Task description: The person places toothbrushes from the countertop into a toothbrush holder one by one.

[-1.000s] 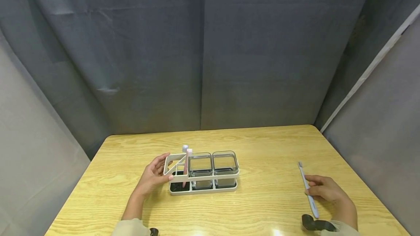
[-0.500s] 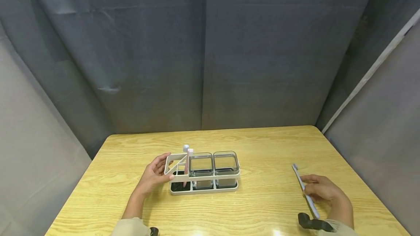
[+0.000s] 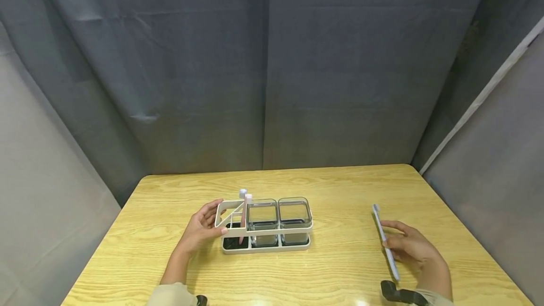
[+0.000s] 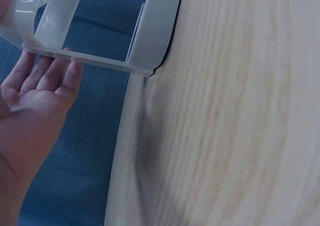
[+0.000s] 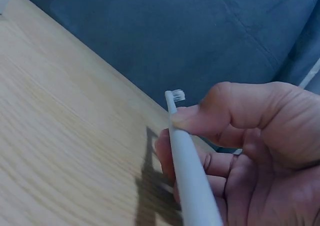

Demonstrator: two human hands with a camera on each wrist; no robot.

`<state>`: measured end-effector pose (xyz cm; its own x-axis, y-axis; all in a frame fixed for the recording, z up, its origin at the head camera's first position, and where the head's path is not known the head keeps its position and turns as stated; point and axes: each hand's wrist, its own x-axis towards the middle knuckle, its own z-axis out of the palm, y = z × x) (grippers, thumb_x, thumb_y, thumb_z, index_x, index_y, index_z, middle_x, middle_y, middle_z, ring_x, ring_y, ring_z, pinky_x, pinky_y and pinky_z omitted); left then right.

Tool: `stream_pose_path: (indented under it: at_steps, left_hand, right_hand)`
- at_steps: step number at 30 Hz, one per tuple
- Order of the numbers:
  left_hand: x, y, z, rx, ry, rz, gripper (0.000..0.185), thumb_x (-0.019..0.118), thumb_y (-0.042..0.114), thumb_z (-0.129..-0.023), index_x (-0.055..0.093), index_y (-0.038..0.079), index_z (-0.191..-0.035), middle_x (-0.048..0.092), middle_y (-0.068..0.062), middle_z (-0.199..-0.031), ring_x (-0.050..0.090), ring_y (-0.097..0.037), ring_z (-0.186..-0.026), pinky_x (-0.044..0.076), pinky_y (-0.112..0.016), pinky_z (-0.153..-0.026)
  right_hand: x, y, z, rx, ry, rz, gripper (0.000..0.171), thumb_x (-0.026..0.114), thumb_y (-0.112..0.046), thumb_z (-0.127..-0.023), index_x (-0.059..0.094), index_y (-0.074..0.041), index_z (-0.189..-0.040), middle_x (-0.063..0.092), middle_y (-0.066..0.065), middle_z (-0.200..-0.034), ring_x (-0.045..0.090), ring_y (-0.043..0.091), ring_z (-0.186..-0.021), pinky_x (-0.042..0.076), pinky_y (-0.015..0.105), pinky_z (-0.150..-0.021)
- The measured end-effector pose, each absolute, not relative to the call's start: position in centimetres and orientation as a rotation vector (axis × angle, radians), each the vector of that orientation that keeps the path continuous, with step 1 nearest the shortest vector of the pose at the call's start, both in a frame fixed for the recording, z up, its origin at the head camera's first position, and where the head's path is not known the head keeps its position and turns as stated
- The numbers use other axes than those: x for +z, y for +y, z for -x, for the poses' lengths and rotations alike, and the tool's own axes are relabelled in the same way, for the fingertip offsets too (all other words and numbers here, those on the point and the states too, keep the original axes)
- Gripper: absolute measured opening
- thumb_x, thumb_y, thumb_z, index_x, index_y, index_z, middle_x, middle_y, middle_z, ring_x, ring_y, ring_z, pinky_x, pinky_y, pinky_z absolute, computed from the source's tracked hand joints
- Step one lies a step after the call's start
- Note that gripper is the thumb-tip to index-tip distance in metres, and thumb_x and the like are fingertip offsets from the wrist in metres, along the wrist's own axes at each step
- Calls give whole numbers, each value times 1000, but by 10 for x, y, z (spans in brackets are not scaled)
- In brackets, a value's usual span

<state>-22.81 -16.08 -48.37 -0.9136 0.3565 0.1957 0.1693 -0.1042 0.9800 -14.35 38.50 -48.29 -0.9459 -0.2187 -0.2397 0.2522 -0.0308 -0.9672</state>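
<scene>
Item: pale toothbrush [image 3: 385,241], pinched in our right hand [image 3: 414,248], bristle end up and away from the grip, clear of the tabletop [image 3: 340,268]. We judge the step as pickup done, carry pending. Well left of that grip, our left hand [image 3: 199,229] rests open-fingered against the white holder [image 3: 265,243]; next needs a free slot.

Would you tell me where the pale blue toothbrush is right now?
In the head view the toothbrush is on the table's right side, pinched in the right hand, well right of the white holder.
</scene>
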Motion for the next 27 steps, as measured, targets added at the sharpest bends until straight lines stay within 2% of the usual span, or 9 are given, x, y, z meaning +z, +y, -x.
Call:
stream_pose_path:
  at_steps: [4,7,11,20,27]
  left_hand:
    - [-482,-160,228,2164,2019,-590,78,77,-5,-69,39,-1,-138,42,-23,-136,34,-41,-127,32,-32,-102]
    - [-481,-160,227,2160,2030,-598,78,78,-4,-69,39,-2,-137,42,-23,-137,35,-39,-128,30,-31,-102]
    - [-480,-160,227,2155,2053,-594,77,78,-4,-68,41,-4,-136,41,-21,-138,36,-33,-128,30,-31,-102]
    - [-481,-160,227,2159,2028,-547,78,77,-6,-69,39,-3,-137,39,-23,-139,36,-33,-128,29,-33,-102]
    - [-482,-161,227,2159,2022,-547,78,76,-7,-70,38,-4,-138,37,-23,-140,35,-33,-129,28,-33,-103]
  right_hand:
    - [-480,379,147,-2005,2011,1,57,60,2,-85,34,-2,-137,63,8,-86,54,14,-67,49,30,-61]
    - [-476,372,150,-1972,2082,-25,69,61,0,-85,19,9,-139,62,7,-81,53,14,-64,50,29,-59]
    - [-472,360,156,-1982,2104,-35,70,58,1,-85,16,10,-139,57,5,-75,51,13,-61,50,28,-58]
    - [-464,337,166,-2018,2139,22,63,54,5,-84,22,9,-138,54,9,-81,48,15,-61,49,31,-57]
    - [-453,322,172,-2018,2198,17,57,56,5,-82,29,8,-133,56,10,-84,54,17,-68,50,34,-61]
